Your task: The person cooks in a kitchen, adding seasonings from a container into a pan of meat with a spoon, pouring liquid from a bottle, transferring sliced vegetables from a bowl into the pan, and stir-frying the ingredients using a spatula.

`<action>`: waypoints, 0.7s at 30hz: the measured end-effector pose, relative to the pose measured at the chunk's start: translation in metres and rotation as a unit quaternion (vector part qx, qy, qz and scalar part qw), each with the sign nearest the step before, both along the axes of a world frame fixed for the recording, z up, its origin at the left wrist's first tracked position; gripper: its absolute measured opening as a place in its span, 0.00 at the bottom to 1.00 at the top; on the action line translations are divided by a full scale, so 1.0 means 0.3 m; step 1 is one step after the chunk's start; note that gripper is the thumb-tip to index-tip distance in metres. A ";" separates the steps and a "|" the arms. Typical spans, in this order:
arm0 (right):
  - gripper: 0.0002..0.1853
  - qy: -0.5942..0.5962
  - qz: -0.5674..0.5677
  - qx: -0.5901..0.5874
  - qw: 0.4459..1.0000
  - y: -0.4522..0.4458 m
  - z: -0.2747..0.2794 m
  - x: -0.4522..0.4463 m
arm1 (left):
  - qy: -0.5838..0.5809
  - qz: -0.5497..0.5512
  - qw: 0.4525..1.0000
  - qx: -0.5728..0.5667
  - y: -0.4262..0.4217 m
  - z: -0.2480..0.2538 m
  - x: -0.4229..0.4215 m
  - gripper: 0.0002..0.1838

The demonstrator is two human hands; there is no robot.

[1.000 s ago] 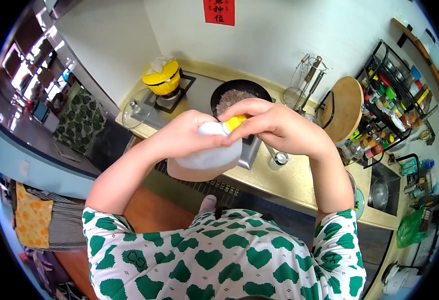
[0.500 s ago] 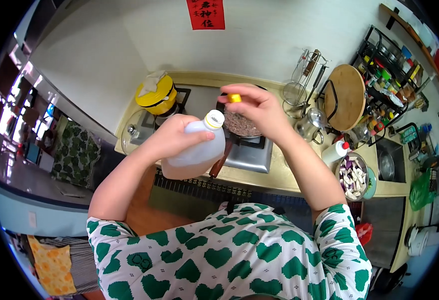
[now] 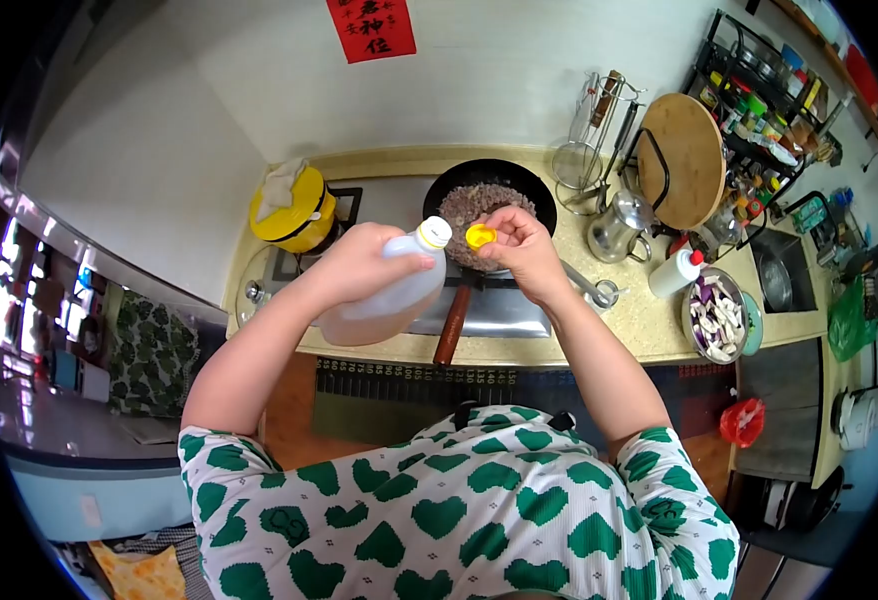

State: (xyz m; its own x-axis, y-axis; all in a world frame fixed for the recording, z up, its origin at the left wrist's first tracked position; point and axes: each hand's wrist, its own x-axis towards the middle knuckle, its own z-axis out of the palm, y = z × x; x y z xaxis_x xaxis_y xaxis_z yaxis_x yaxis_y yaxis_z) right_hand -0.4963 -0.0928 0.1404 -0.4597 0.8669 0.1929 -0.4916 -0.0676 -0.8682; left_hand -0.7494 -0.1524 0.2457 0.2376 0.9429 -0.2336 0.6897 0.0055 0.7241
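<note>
Left hand (image 3: 364,262) clamped round the upper part of a translucent jug (image 3: 384,305); grip on any handle is hidden, can't tell. Jug is at left, near side of the black pan (image 3: 447,182). Long axis runs near-left to far-right, tilted, open mouth (image 3: 438,232) at the far-right end, by the pan's left side in view. Mouth height over the rim: can't tell. Left hand is the nearer one to the jug body.

Right hand (image 3: 531,255): thumb and fingers pinched on a yellow cap (image 3: 480,236), hollow side seemingly up. Cap sits just right of the mouth, apart from it, and with the hand blocks the view of the pan's near part. Pan holds crumbled meat (image 3: 479,205); its wooden handle (image 3: 454,325) points near, between jug and right forearm.

Around: yellow pot (image 3: 294,215) left; metal pitcher (image 3: 619,228), white bottle (image 3: 674,275), bowl of chopped pieces (image 3: 716,325) right.
</note>
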 end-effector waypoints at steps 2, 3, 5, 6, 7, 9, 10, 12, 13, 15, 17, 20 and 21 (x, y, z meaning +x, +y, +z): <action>0.19 0.004 -0.019 0.019 1.000 0.001 -0.012 -0.004 | 0.005 -0.011 1.000 -0.001 0.023 0.002 0.011 0.23; 0.19 -0.009 -0.030 0.026 0.999 -0.001 -0.003 -0.003 | 0.021 -0.021 1.000 -0.005 0.037 0.007 0.016 0.24; 0.19 -0.034 -0.052 0.038 0.997 -0.004 0.019 0.000 | 0.051 -0.040 0.998 -0.011 0.062 0.016 0.026 0.25; 0.20 -0.064 -0.061 0.046 0.995 0.000 0.019 0.002 | 0.052 -0.044 0.998 -0.010 0.071 0.013 0.033 0.25; 0.20 -0.093 -0.069 0.054 0.992 0.007 0.019 0.006 | 0.053 -0.047 0.997 -0.009 0.080 0.009 0.042 0.25; 0.22 -0.135 -0.083 0.069 0.985 0.022 0.018 0.010 | 0.069 -0.056 0.996 -0.002 0.104 0.003 0.054 0.26; 0.22 -0.146 -0.088 0.075 0.982 0.030 0.017 0.009 | 0.085 -0.061 0.994 0.003 0.121 -0.001 0.057 0.26; 0.23 -0.161 -0.101 0.087 0.978 0.042 0.015 0.006 | 0.109 -0.068 0.992 0.008 0.147 0.001 0.063 0.26; 0.22 -0.165 -0.108 0.093 0.976 0.049 0.015 0.004 | 0.117 -0.072 0.990 0.009 0.158 0.008 0.067 0.26; 0.22 -0.166 -0.119 0.092 0.975 0.065 0.009 0.001 | 0.138 -0.080 0.987 0.017 0.182 0.007 0.071 0.26; 0.22 -0.159 -0.123 0.078 0.976 0.082 -0.010 -0.002 | 0.163 -0.089 0.982 0.033 0.205 -0.014 0.072 0.26; 0.24 -0.193 -0.118 0.091 0.970 0.111 -0.037 -0.002 | 0.187 -0.097 0.976 0.055 0.228 -0.028 0.076 0.25; 0.24 -0.194 -0.118 0.088 0.970 0.121 -0.047 -0.004 | 0.190 -0.096 0.976 0.052 0.233 -0.027 0.081 0.25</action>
